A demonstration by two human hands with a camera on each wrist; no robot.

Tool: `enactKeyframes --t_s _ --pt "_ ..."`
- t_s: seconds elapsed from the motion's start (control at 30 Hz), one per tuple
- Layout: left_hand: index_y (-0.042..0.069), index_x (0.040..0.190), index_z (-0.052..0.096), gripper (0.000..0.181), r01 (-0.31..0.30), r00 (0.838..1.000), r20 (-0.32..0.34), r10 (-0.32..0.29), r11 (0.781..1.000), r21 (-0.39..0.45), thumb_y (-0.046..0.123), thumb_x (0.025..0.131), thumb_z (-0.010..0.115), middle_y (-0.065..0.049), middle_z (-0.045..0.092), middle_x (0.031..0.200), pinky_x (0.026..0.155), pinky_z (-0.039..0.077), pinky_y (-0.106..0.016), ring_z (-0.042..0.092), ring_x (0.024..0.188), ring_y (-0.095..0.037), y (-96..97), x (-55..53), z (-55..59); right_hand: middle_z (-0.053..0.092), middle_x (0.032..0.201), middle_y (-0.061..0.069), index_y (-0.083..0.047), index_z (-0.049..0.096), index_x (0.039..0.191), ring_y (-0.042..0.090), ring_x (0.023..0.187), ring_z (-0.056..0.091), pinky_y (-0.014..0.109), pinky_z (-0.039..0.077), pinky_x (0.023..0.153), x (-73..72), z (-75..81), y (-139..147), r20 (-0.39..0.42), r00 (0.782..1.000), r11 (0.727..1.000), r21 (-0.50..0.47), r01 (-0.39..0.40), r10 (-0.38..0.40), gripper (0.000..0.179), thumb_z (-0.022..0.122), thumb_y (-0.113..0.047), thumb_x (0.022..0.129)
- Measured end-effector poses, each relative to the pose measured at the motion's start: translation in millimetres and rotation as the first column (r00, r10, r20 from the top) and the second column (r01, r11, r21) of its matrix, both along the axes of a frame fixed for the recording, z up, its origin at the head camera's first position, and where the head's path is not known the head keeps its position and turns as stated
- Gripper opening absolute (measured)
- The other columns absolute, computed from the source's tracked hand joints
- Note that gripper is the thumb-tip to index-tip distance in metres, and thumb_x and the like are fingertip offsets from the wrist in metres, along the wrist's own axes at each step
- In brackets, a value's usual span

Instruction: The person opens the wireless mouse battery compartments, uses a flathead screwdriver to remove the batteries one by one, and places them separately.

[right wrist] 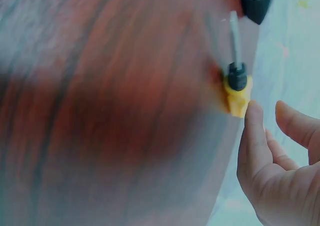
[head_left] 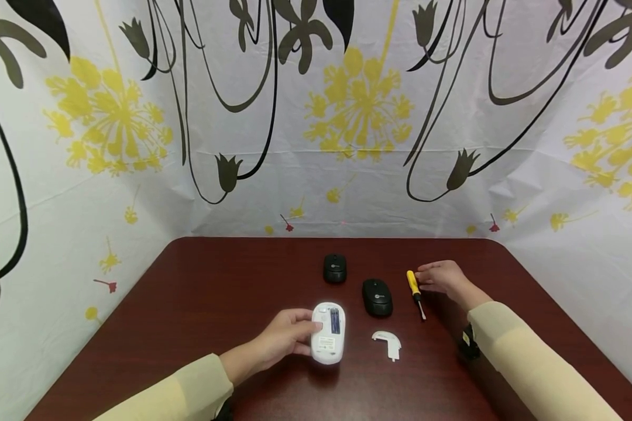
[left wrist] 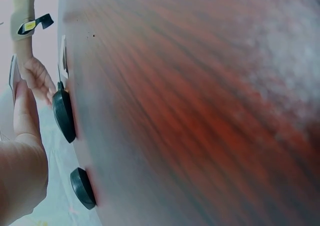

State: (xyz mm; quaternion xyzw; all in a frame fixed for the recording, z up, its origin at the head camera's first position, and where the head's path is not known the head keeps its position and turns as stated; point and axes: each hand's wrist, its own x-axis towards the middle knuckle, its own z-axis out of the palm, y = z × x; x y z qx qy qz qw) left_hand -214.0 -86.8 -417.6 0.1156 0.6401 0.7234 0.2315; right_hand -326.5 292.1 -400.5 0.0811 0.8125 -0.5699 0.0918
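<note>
My left hand [head_left: 288,335] grips a white computer mouse [head_left: 326,349] by its left side, its underside turned toward me. The uncovered battery compartment [head_left: 335,321] shows batteries inside. A white battery cover [head_left: 390,342] lies on the table to the right of the mouse. My right hand [head_left: 443,277] is beside the yellow handle of a screwdriver [head_left: 414,285], whose metal tip points toward me. In the right wrist view the fingertips [right wrist: 254,108] are right at the handle, thumb and fingers apart.
Two black mice lie on the dark red table [head_left: 232,280]: a smaller one [head_left: 335,269] farther back, and a larger one [head_left: 377,297] between the white mouse and the screwdriver. A patterned white curtain [head_left: 295,128] hangs behind and along the table's sides.
</note>
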Motion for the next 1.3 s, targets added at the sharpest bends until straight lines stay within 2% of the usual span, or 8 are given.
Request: enactKeyframes --t_s 0.27,0.5,0.6,0.73,0.9,0.97,1.2,1.3 --pt "-0.013 0.124 0.053 0.039 0.001 1.0 -0.01 -0.001 1.0 -0.002 0.011 0.094 0.061 -0.013 0.068 0.096 0.066 0.057 -0.031 0.067 0.084 -0.02 2.8 0.9 2.3 0.055 0.127 0.029 0.014 0.043 0.137 0.031 0.103 0.064 0.044 0.049 0.093 8.2 16.9 -7 -0.036 0.997 0.996 -0.054 -0.067 0.065 0.047 0.059 -0.007 0.097" --pt "-0.012 0.123 0.054 0.038 -0.008 1.0 0.002 0.008 1.0 -0.017 0.011 0.094 0.061 -0.013 0.068 0.096 0.064 0.057 -0.03 0.067 0.083 -0.02 2.6 1.3 1.8 0.063 0.116 0.015 0.011 0.047 0.136 0.023 0.101 0.066 0.048 0.045 0.098 18.2 27.0 -19 -0.089 0.985 0.983 -0.105 -0.154 0.145 0.049 0.063 -0.012 0.096" --pt "-0.012 0.123 0.053 0.038 -0.007 1.0 -0.003 0.007 1.0 -0.013 0.011 0.094 0.061 -0.012 0.068 0.094 0.064 0.057 -0.03 0.067 0.082 -0.019 2.9 1.3 1.5 0.057 0.124 0.023 0.011 0.046 0.137 0.018 0.098 0.066 0.049 0.044 0.099 22.4 28.8 -27 -0.106 0.977 0.972 -0.128 -0.197 0.185 0.05 0.063 -0.013 0.096" --pt "-0.012 0.123 0.053 0.038 -0.005 1.0 -0.001 0.005 1.0 -0.007 0.011 0.094 0.061 -0.012 0.068 0.094 0.065 0.057 -0.03 0.067 0.082 -0.02 3.6 0.7 0.3 0.048 0.136 0.027 0.009 0.046 0.137 0.023 0.106 0.064 0.049 0.044 0.099 28.7 30.7 -39 -0.121 0.967 0.96 -0.14 -0.242 0.226 0.051 0.064 -0.013 0.095" --pt "-0.012 0.122 0.054 0.038 -0.008 1.0 0.011 0.008 1.0 -0.011 0.011 0.093 0.062 -0.014 0.068 0.096 0.066 0.058 -0.032 0.067 0.083 -0.021 3.7 0.3 -1.5 0.053 0.133 0.023 0.008 0.048 0.136 0.038 0.119 0.054 0.046 0.048 0.095 36.3 32.6 -56 -0.155 0.941 0.935 -0.146 -0.323 0.301 0.051 0.066 -0.016 0.094" --pt "-0.012 0.122 0.055 0.037 -0.011 1.0 0.013 0.011 1.0 -0.012 0.011 0.093 0.062 -0.014 0.068 0.096 0.066 0.058 -0.032 0.067 0.083 -0.021 3.5 0.4 -1.8 0.055 0.132 0.022 0.008 0.05 0.135 0.04 0.121 0.052 0.044 0.05 0.092 39.5 33.7 -63 -0.166 0.931 0.922 -0.161 -0.351 0.325 0.05 0.067 -0.014 0.093" --pt "-0.012 0.122 0.055 0.038 -0.002 1.0 0.014 0.002 1.0 -0.015 0.011 0.093 0.062 -0.015 0.068 0.097 0.065 0.058 -0.032 0.067 0.083 -0.021 3.5 0.1 -3.0 0.065 0.114 0.013 0.011 0.053 0.13 0.022 0.101 0.064 0.044 0.053 0.088 51.2 35.1 -89 -0.161 0.9 0.869 -0.239 -0.433 0.404 0.046 0.069 -0.008 0.091" --pt "-0.012 0.122 0.055 0.037 -0.001 1.0 0.018 0.001 1.0 -0.02 0.012 0.093 0.062 -0.015 0.068 0.097 0.066 0.058 -0.032 0.067 0.083 -0.021 3.5 0.3 -2.9 0.067 0.106 0.012 0.01 0.057 0.125 0.022 0.096 0.065 0.046 0.054 0.085 54.5 32.6 -100 -0.16 0.878 0.846 -0.234 -0.478 0.452 0.043 0.071 -0.008 0.089"
